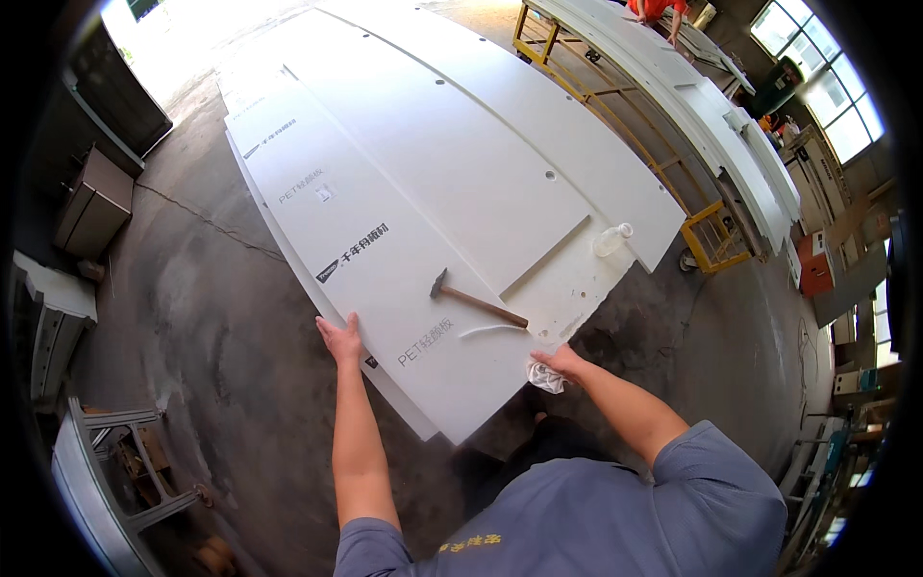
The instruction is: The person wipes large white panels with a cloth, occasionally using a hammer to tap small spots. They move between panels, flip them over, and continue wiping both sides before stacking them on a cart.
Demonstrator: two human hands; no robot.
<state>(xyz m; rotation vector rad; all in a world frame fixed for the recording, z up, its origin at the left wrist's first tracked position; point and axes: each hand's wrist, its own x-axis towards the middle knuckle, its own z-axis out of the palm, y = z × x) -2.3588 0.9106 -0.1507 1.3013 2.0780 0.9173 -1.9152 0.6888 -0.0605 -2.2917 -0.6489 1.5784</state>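
A large white panel (pixel 385 279) with dark print lies flat in front of me on a stack of similar boards. My left hand (pixel 339 338) is at its left edge, fingers spread, with nothing in the palm that I can see. At the near right corner my right hand (pixel 560 363) is closed on a crumpled white cloth (pixel 546 377), thumb along the panel's edge. On the panel rests a hammer (pixel 483 306) with a wooden handle. A thin white strip (pixel 495 330) curves beside the handle. Farther right, a transparent plastic bottle (pixel 612 239) lies on its side on a stained board.
At the right stands a yellow-framed cart (pixel 711 231) near long white boards (pixel 707 115). A person in red (pixel 657 12) leans over boards at the far right. Cabinets (pixel 93 204) and a metal frame (pixel 144 462) stand on the left of the concrete floor.
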